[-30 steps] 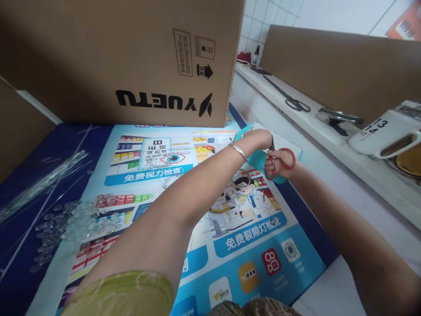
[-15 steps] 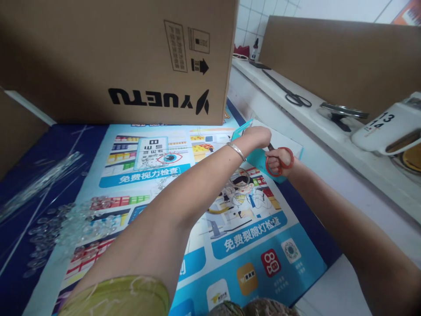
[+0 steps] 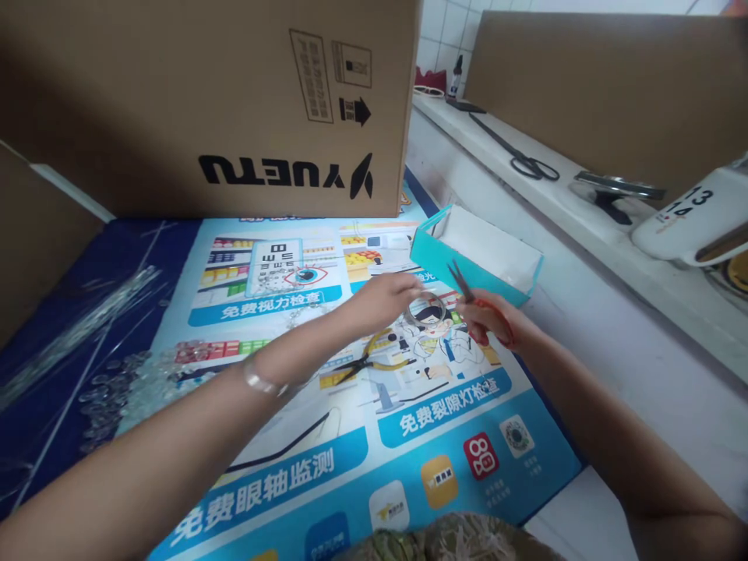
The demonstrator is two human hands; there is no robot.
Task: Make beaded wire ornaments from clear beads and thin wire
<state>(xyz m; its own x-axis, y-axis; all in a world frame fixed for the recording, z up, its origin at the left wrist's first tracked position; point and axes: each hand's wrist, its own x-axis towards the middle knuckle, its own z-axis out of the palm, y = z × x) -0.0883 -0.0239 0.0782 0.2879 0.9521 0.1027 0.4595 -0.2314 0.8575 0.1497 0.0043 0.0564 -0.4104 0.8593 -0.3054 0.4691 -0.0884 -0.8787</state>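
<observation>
My right hand (image 3: 488, 318) is closed around the red handles of a pair of scissors (image 3: 461, 282), whose dark blades point up and left toward the teal box. My left hand (image 3: 386, 299) is over the poster, fingers pressed together just left of a ring-shaped clear roll (image 3: 425, 323). I cannot make out whether anything thin is between those fingertips. Below the hand lie pliers with yellow handles (image 3: 386, 365). Beyond the scissors stands an open teal box (image 3: 447, 253) with a white inside.
Loose clear pieces (image 3: 140, 389) and thin transparent strips (image 3: 87, 331) lie on the left of the table. A large cardboard box (image 3: 262, 93) rises behind. On the white ledge (image 3: 561, 206) at right are black scissors (image 3: 529, 165) and a white mug (image 3: 672, 230).
My left hand has moved back left from the teal box, uncovering the pliers. My right hand with the scissors has shifted slightly down and left; the blades now point upward in plain view.
</observation>
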